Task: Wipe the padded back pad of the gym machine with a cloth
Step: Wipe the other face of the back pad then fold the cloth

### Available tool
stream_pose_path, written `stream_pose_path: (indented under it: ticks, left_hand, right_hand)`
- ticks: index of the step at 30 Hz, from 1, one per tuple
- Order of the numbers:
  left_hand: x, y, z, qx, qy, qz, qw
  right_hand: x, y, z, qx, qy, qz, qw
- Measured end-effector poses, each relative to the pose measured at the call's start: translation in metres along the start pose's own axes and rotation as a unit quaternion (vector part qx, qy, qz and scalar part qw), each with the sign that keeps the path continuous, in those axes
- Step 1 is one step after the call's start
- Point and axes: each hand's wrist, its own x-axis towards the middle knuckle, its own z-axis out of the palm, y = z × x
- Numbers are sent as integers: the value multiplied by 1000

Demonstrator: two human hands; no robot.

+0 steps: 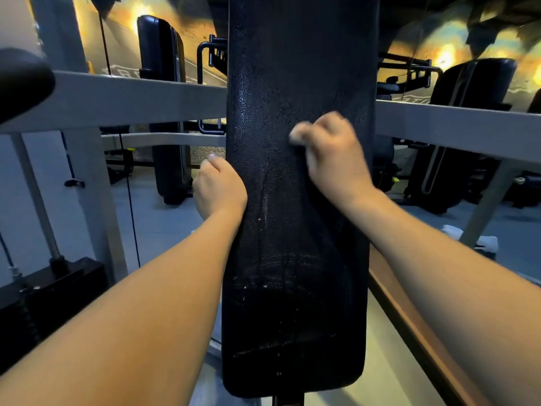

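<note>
The pad (pixel 295 259) was seen upright in the middle of the view, long and black, its grained face marked with wet streaks and small drops. The left hand (pixel 219 190) was set at the pad's left edge, about halfway up. Its fingers were curled round behind the edge and the thumb was laid on top, so that the edge was gripped. The right hand (pixel 332 153) was held against the pad's face, a little higher and toward the right side, with knuckles raised and fingers bunched; it was blurred. A dark cloth (pixel 303 165) appeared to be gripped beneath it and pressed to the pad. Only the cloth's left border could be told apart from the black surface, and how much of it was held could not be told. Both forearms were bare. A grey frame bar (pixel 140 95) was seen crossing behind the pad on the left, and another was matched on the right. A black roller (pixel 20 83) was seen at the upper left and a weight stack (pixel 49 291) at the lower left, with a thin cable (pixel 131 200) hung near it. A second machine (pixel 161 54) with a black pad of its own was stood behind on the left, and one more on the right. White objects (pixel 486 243) were laid on the floor at the right, too small to be identified.
</note>
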Motion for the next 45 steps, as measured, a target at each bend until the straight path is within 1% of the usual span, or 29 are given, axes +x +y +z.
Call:
stream_pose_path:
  ticks: [2, 3, 4, 5, 7, 9, 10, 11, 13, 14, 15, 16, 17, 19, 22, 24, 25, 26, 27, 28, 29, 30, 31, 34, 35, 40, 41, 43, 45]
  left_hand:
    - [0, -1, 0, -4, 1, -7, 1000]
    - [0, -2, 0, -9, 2, -10, 1000]
    - [0, -3, 0, -14, 3, -14, 1000]
    - [1, -4, 1, -21, 4, -21, 1000]
    - [2, -5, 1, -38, 7, -33, 999]
    - [2, -5, 1, -48, 9, -29, 998]
    - [2, -5, 2, -52, 8, -23, 998]
    - [2, -5, 2, -56, 7, -16, 998]
    - [3, -6, 2, -66, 4, -6, 998]
    - [3, -7, 2, -71, 4, -4, 997]
    - [4, -8, 2, -76, 3, -4, 997]
    - [5, -9, 2, -80, 1, -6, 997]
    - [6, -9, 2, -84, -2, -9, 996]
    - [7, -10, 2, -87, -6, -16, 996]
    - [9, -10, 3, -93, -7, -20, 995]
    - [10, -11, 3, -96, -6, -21, 995]
    - [10, -11, 3, -96, -8, -22, 995]
    - [9, -11, 3, -96, -11, -22, 995]
    - [9, -11, 3, -96, -12, -23, 995]
    - [9, -10, 2, -97, -13, -26, 995]
    - [8, -10, 1, -96, -12, -29, 995]
    - [8, -10, 0, -94, -12, -31, 995]
    - [8, -9, 0, -90, -11, -30, 995]
    - [8, -9, 2, -81, -13, -27, 996]
    - [8, -9, 2, -79, -16, -29, 996]
    - [8, -10, 2, -73, -16, -23, 997]
    - [8, -10, 2, -71, -16, -20, 997]
    - [7, -11, 2, -67, -15, -18, 997]
    - [6, -10, 2, -66, -14, -18, 998]
  right_hand:
    - [20, 8, 3, 3, 49, 101, 994]
    - [20, 3, 8, 2, 60, 118, 991]
    - [15, -5, 14, 3, 60, 113, 992]
    - [6, -15, 18, 11, 47, 86, 995]
    - [-18, -28, 17, 40, -4, -28, 999]
    - [-22, -22, 6, 30, -50, -127, 990]
    - [-13, -15, 2, 14, -52, -141, 989]
    - [-1, -7, 1, 1, -35, -120, 992]
    - [25, 6, 3, -11, 29, -8, 999]
    - [34, 8, 6, -9, 49, 49, 998]
    - [38, 4, 11, -2, 54, 82, 995]
    - [35, -4, 16, 4, 48, 87, 995]
    - [26, -15, 21, 13, 36, 66, 997]
    - [-7, -34, 25, 50, -17, -25, 998]
    - [-50, -44, 15, 73, -123, -143, 979]
    - [-46, -36, 7, 55, -159, -206, 964]
    - [-36, -31, 5, 40, -153, -215, 964]
    - [-22, -25, 6, 25, -124, -197, 972]
    - [-7, -20, 9, 15, -78, -153, 985]
    - [7, -19, 12, 8, -31, -91, 995]
    - [17, -19, 16, 2, 1, -33, 999]
    - [20, -21, 21, -4, 17, -1, 1000]
    - [17, -24, 24, -14, 17, 5, 1000]
    - [3, -24, 15, -70, -31, 3, 997]
    - [0, -22, 11, -81, -35, 4, 996]
    - [14, -5, 12, -59, -17, -42, 997]
    - [21, -1, 11, -63, -4, -26, 998]
    - [32, 6, 10, -57, 16, 37, 998]
    - [32, 6, 13, -37, 15, 57, 998]
